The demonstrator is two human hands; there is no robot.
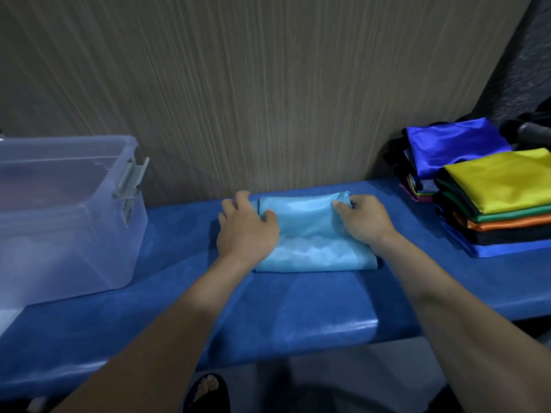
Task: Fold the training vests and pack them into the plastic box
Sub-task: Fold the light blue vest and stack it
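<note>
Folded light-blue satin training vest (313,234) lying mid-bench on the blue padded bench (298,308), against the wood-grain wall; translucent plastic box (68,216) well apart at left, stacked coloured vests (495,198) near at right; left hand (246,225) and right hand (363,219) pinch its side edges.

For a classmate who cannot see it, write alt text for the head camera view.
Both hands, left hand and right hand, grip a folded light blue vest on a blue bench. A clear plastic box stands at the left, a stack of folded vests at the right.
</note>
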